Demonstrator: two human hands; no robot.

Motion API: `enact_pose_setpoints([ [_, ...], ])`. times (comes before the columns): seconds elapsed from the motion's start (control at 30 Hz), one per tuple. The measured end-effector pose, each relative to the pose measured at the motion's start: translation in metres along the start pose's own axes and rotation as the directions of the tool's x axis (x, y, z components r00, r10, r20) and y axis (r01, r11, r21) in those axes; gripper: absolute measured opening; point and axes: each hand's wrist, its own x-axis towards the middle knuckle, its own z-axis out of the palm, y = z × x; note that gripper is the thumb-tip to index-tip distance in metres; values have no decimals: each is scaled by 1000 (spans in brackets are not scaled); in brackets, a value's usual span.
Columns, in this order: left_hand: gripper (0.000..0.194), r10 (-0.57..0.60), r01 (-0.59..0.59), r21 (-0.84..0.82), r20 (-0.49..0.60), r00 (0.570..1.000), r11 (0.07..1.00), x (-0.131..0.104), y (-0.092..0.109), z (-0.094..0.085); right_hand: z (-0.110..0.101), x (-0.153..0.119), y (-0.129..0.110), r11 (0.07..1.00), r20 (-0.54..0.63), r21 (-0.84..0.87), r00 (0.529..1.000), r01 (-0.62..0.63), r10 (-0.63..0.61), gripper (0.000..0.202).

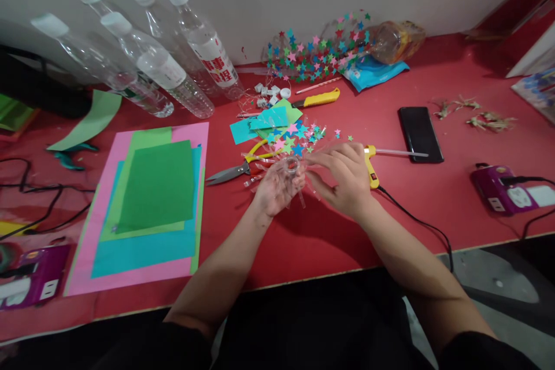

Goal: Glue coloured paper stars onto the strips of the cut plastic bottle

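My left hand [277,191] is closed, palm up, around a clear plastic bottle neck [292,165] whose cut strips fan out on all sides. At its right side is my right hand [344,176], its thumb and index finger apart and their tips close to the strips; I cannot tell whether they touch. Small pink, blue and green paper stars [297,137] lie just beyond my hands. Scissors [234,172] with yellow handles rest on the table left of my left hand. Right of my right hand lies a yellow glue gun [372,167], partly hidden, a clear glue stick [401,152] at its back.
Coloured paper sheets [156,185] are stacked at left, with several clear bottles [212,58] behind. A yellow cutter [321,98], paper scraps [269,118] and a star-covered bottle shape [316,55] lie at the back. A phone [420,134] and purple power strip [503,191] are at right.
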Motion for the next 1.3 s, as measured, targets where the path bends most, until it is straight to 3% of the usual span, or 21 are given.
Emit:
enact_pose_setpoints([
  [0.17, 39, -11, 10, -8, -27, 1000, 1000, -1, 1, 1, 2, 0, -3, 994, 59, 75, 996, -77, 73, 21],
  [0.3, 39, -29, 29, -6, -51, 998, 1000, -2, 1, 0, 2, -1, -3, 985, 35, 115, 992, -126, 123, 22],
  [0.6, 40, -52, 49, -22, -123, 991, 999, 1, 2, -6, 4, -2, 1, 990, -52, 126, 997, 58, -52, 24],
  [0.8, 38, -46, 44, -22, -89, 995, 999, 3, 1, -14, 0, 0, -2, 984, -4, 177, 1000, 8, -8, 18],
  [0.97, 40, -30, 26, -47, -82, 996, 999, 2, 2, -9, -3, 1, -4, 974, -8, 223, 999, -49, 52, 9],
  [1.13, 42, -73, 68, -45, -114, 991, 997, 0, 4, -3, -4, 3, -4, 960, -20, 279, 1000, -15, 21, 7],
  [1.3, 44, -75, 72, -34, -103, 992, 997, 2, 4, -7, -5, 3, -3, 960, -13, 279, 1000, -8, 12, 8],
])
